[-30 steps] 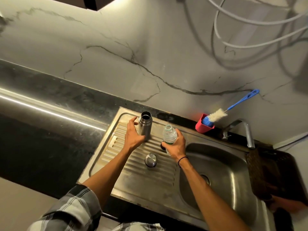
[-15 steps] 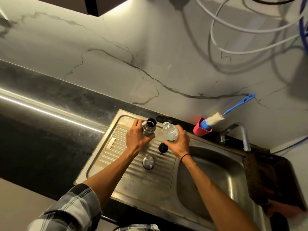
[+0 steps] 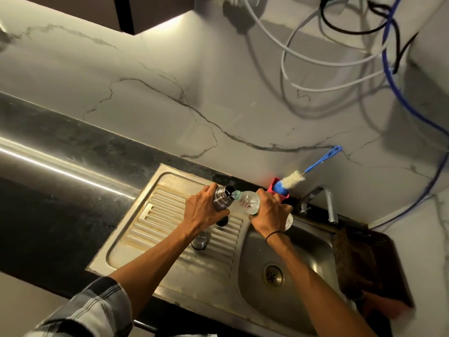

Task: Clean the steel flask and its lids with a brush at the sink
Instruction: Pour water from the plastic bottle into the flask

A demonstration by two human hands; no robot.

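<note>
Sink drainboard [image 3: 170,210]: your left hand [image 3: 202,210] is gripping the rigid, slippery steel flask [image 3: 221,197] mid-body; right hand [image 3: 269,212] is tipping the light plastic bottle [image 3: 245,203].

Steel flask [image 3: 221,197]: brushed metal, ridged bands, dull sheen. Bottle [image 3: 247,203]: clear plastic, glossy. Sink [image 3: 313,254] and ribbed drainboard [image 3: 170,215]: stainless, satin, stained. Round lid [image 3: 200,242]: polished metal. Brush [image 3: 295,178]: fluffy white bristles, blue plastic handle. Wall [image 3: 170,98]: smooth veined marble look. Sleeve [image 3: 92,310]: checked cloth.

Grey plaid sleeve [image 3: 97,310] on left arm; black band [image 3: 274,235] circling right wrist.
</note>
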